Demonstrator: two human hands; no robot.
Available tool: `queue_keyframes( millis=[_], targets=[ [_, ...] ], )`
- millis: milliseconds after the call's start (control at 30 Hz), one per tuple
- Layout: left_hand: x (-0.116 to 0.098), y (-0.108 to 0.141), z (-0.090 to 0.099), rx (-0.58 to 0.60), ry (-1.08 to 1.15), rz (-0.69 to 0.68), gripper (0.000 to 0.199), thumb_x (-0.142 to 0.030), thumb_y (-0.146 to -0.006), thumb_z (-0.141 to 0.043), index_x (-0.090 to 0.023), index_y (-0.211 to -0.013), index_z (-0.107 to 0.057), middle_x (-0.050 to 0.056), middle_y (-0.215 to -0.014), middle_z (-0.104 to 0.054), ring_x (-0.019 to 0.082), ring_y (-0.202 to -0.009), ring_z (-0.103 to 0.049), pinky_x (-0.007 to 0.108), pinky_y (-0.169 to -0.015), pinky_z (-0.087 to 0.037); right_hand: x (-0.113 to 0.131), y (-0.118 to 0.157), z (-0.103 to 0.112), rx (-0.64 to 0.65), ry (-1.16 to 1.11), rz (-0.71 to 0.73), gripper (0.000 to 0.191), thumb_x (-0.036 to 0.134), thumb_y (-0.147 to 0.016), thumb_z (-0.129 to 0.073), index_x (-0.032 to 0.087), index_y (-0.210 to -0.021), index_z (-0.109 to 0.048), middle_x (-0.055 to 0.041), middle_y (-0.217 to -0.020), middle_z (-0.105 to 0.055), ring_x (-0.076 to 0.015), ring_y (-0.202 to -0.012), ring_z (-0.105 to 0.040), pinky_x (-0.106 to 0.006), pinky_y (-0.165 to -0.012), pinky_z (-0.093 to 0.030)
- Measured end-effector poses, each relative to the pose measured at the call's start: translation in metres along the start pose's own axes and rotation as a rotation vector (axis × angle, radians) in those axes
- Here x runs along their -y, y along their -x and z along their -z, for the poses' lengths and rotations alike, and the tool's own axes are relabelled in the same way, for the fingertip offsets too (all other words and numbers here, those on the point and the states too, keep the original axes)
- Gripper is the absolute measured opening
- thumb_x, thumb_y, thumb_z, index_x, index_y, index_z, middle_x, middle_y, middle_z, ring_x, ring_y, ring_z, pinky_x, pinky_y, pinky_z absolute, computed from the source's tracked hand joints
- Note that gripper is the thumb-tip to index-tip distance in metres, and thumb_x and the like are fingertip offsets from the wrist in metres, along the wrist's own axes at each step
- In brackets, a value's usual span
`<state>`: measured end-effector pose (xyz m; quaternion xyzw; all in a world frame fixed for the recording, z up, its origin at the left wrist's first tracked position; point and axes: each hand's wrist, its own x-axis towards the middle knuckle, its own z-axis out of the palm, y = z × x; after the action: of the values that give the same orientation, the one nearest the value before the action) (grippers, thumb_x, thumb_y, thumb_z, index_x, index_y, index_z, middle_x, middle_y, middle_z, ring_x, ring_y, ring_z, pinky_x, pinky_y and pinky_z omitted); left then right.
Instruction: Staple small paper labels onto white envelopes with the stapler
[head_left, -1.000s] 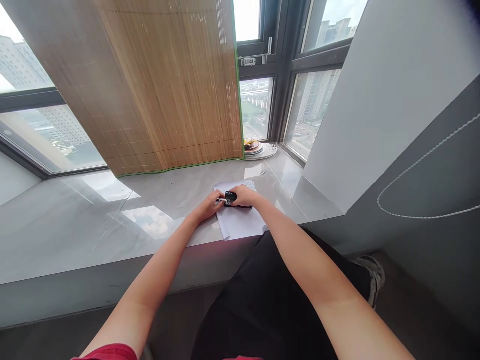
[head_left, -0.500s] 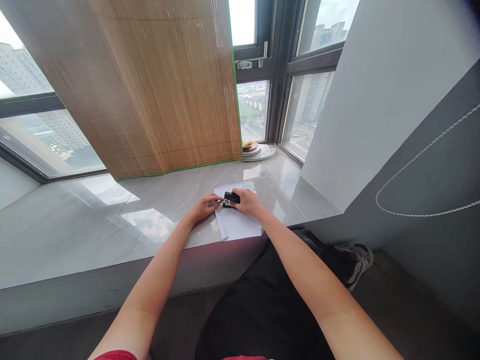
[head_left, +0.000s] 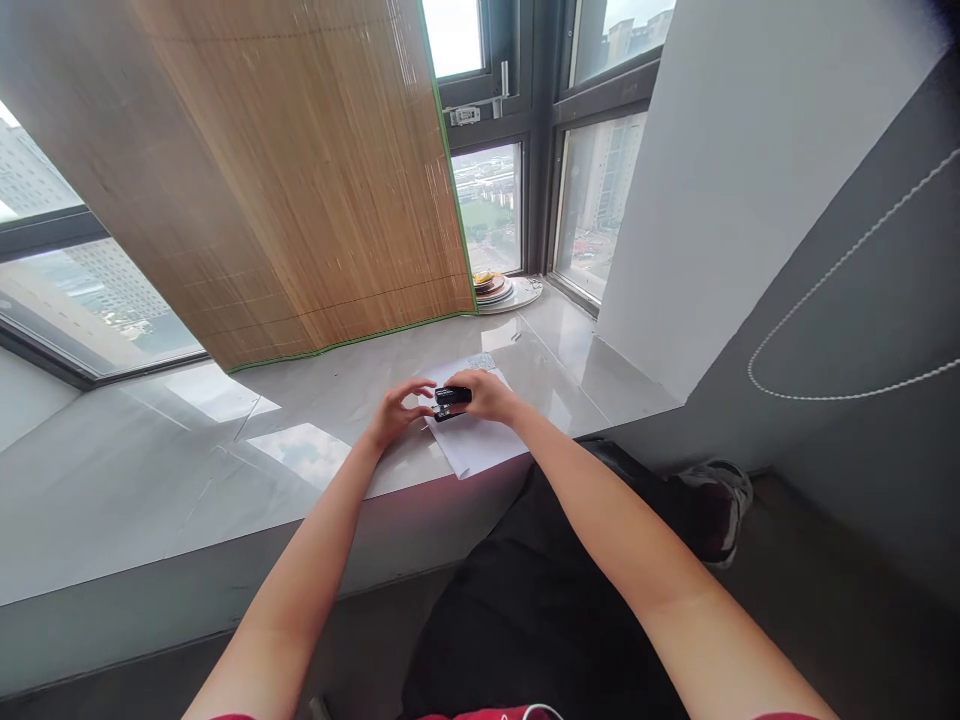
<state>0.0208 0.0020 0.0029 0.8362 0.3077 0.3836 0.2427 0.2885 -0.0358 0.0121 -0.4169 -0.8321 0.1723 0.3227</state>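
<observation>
A pale, glossy sill [head_left: 187,480] crosses the view, bearing bright reflections of the windows. Above it hangs a brown slatted blind [head_left: 322,200], edged in green; to its right, dark-framed windows [head_left: 487,210] meet at a corner beside a white wall [head_left: 735,170]. Black trousers [head_left: 540,600] fill the lower centre, below the sill's front edge. At far right, a white cord [head_left: 802,396] hangs in a loop. White paper [head_left: 487,445] lies on the sill, its near edge at the front, one near corner curled. A shoe [head_left: 724,505] shows at lower right; stacked plates [head_left: 510,295] stand in the window corner. The right hand [head_left: 486,394] grips the black stapler [head_left: 451,396] above the paper. The left hand [head_left: 396,408] is open, thumb and fingers curved apart at the stapler's left end; whether they touch it cannot be told. At that end, a gap separates the stapler's upper and lower parts.
</observation>
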Motion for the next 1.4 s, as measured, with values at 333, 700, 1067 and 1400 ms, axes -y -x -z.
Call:
queue_keyframes(
  millis=[333, 700, 1067, 1400],
  targets=[
    [0.006, -0.01, -0.01, -0.06, -0.121, -0.11, 0.025, -0.045, -0.095, -0.082, -0.025, -0.104, -0.071, 0.005, -0.104, -0.067, 0.019, -0.084, -0.059, 0.037, -0.083, -0.054, 0.009, -0.002, -0.006, -0.056, -0.086, 0.029, 0.031, 0.031, -0.089, -0.09, 0.022, -0.117, -0.081, -0.0039, -0.113, -0.081, -0.0212, -0.104, -0.07, -0.027, -0.093, -0.046],
    [0.015, -0.014, 0.002, -0.223, -0.281, -0.015, 0.039, -0.06, -0.103, -0.066, -0.023, -0.116, -0.072, 0.013, -0.122, -0.07, 0.028, -0.106, -0.066, 0.044, -0.097, -0.055, -0.004, 0.006, 0.031, -0.083, -0.068, -0.09, 0.044, 0.025, -0.084, -0.09, 0.026, -0.127, -0.082, -0.0027, -0.125, -0.082, -0.0233, -0.115, -0.074, -0.031, -0.105, -0.05],
    [0.066, -0.088, -0.052, -0.101, -0.454, 0.257, 0.02, -0.04, -0.096, -0.067, -0.023, -0.094, -0.077, 0.016, -0.115, -0.075, 0.036, -0.115, -0.067, 0.054, -0.106, -0.053, -0.069, 0.052, 0.084, -0.345, 0.207, -0.675, 0.046, 0.026, -0.086, -0.085, 0.033, -0.132, -0.082, -0.0057, -0.133, -0.082, -0.0339, -0.131, -0.069, -0.05, -0.115, -0.044],
    [0.064, -0.086, -0.046, 0.025, -0.191, 0.213, 0.022, -0.043, -0.097, -0.059, -0.026, -0.094, -0.073, 0.007, -0.093, -0.079, 0.027, -0.087, -0.07, 0.038, -0.081, -0.051, -0.065, 0.049, 0.078, -0.3, 0.239, -0.634, 0.044, 0.021, -0.089, -0.076, 0.035, -0.131, -0.082, -0.0047, -0.137, -0.08, -0.0332, -0.133, -0.066, -0.049, -0.112, -0.037]
  ],
)
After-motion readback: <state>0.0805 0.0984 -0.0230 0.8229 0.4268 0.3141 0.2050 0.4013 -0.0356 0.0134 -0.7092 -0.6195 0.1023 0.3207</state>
